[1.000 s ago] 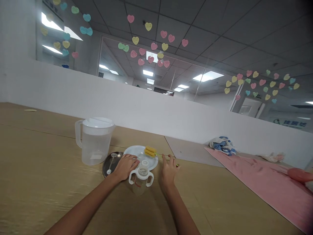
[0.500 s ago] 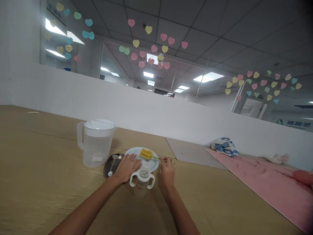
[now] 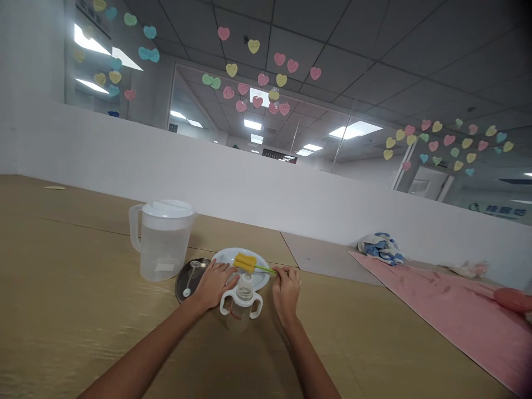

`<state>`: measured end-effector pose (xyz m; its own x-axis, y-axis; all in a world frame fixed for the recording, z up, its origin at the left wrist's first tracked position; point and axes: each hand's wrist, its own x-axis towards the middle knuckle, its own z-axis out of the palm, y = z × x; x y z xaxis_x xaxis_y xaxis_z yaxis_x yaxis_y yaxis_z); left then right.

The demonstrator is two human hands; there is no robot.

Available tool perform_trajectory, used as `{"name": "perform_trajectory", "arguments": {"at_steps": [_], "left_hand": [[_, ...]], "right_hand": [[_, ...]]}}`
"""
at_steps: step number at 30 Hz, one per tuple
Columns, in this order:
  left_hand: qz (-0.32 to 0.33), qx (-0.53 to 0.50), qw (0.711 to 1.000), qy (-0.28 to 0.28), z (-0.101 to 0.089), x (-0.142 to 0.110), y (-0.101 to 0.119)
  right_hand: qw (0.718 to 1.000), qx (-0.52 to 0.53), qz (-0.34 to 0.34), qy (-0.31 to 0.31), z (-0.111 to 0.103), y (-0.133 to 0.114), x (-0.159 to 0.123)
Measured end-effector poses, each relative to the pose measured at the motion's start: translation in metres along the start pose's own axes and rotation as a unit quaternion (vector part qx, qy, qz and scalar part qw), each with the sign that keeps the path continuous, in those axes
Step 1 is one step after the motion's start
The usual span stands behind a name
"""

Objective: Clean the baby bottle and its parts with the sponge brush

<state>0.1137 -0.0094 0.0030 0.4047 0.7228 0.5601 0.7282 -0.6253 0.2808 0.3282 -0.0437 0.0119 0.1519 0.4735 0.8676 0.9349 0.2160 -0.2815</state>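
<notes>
Closest to the camera, two bare forearms reach forward across a pale wood-grain tabletop [image 3: 70, 277]. The right hand [image 3: 286, 291] is partly closed, its fingertips [image 3: 281, 271] pinching the thin green handle of a yellow-sponge bottle brush [image 3: 244, 262]. The brush lies across a round white plate [image 3: 222, 256], its sponge head on the plate and its handle reaching out over the rim to the right hand.

The left hand [image 3: 214, 285] is open, with its fingers spread and nothing visibly in its grip. It sits over the near left edge of the plate, though from this angle I can't tell exactly what its palm is touching.

Between the hands, just in front of the plate, a clear plastic baby bottle [image 3: 235, 318] with a white two-handled collar [image 3: 241, 299] stands upright. To the left, a dark round metal lid [image 3: 185, 291] lies flat, with a small white-and-clear straw piece [image 3: 190, 279] on it. Beyond that stands a clear plastic pitcher [image 3: 162, 249] with a white lid. Off to the right lie a pink mat [image 3: 432, 310] and a crumpled blue-and-white cloth [image 3: 381, 249]. Farther back rises a white partition [image 3: 208, 172], with pastel paper hearts [image 3: 262, 79] on the glass above it.
</notes>
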Motion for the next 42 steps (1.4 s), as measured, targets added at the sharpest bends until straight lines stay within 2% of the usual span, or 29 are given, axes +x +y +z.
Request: {"name": "perform_trajectory", "arguments": {"at_steps": [6,12,19,23,29,34,39,42], "left_hand": [[0.004,0.024,1.0,-0.004,-0.005,0.0,0.004],[-0.006,0.031,0.999,-0.012,-0.009,0.0,0.009],[-0.009,-0.017,1.0,0.016,-0.01,-0.001,0.011],[-0.016,-0.036,0.999,0.017,-0.011,-0.001,0.011],[0.0,-0.04,0.999,0.031,-0.01,-0.001,0.011],[0.027,-0.067,0.993,0.088,-0.009,0.0,0.009],[0.051,-0.101,0.978,0.173,-0.003,0.003,0.005],[0.034,-0.124,0.971,0.203,0.0,0.003,0.004]], "right_hand": [[0.998,-0.055,0.0,0.011,0.001,0.002,0.0],[0.997,-0.058,-0.03,-0.035,0.005,0.001,-0.002],[0.998,0.011,0.032,-0.049,0.002,-0.004,0.0],[0.996,0.034,0.049,-0.073,0.002,-0.005,-0.003],[0.991,0.077,0.079,-0.073,0.005,0.0,-0.004],[0.975,0.162,0.138,-0.056,0.004,0.005,0.0],[0.936,0.282,0.205,-0.05,0.003,0.006,0.004],[0.915,0.332,0.221,-0.055,0.003,0.003,0.005]]}}
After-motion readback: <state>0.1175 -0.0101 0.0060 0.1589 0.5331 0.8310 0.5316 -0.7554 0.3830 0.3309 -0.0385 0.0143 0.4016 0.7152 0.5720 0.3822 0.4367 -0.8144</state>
